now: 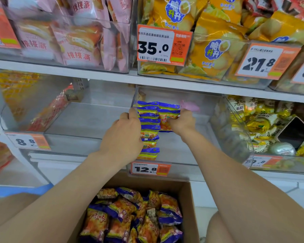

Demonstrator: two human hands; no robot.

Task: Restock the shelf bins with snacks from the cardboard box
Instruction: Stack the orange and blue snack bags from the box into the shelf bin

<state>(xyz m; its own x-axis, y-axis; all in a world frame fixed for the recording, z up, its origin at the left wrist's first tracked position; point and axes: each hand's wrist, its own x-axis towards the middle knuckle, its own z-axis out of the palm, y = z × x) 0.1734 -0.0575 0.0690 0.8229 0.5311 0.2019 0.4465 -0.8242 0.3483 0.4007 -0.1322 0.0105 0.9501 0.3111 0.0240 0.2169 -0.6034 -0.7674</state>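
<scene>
Blue-and-orange snack packets [148, 127] fill the brown cardboard box [188, 199]; neighbouring bins hold pink [74, 44] and yellow bags [212, 55].

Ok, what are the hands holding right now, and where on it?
The left hand grips the row of blue-and-yellow snack packets along its left side. The right hand pinches a single packet at its right edge, inside the clear bin.

snack packets [148, 127] in middle bin [188, 156], cardboard box [187, 199] below

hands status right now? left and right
left hand: grips the pack stack.
right hand: pinches a single pack.
</scene>
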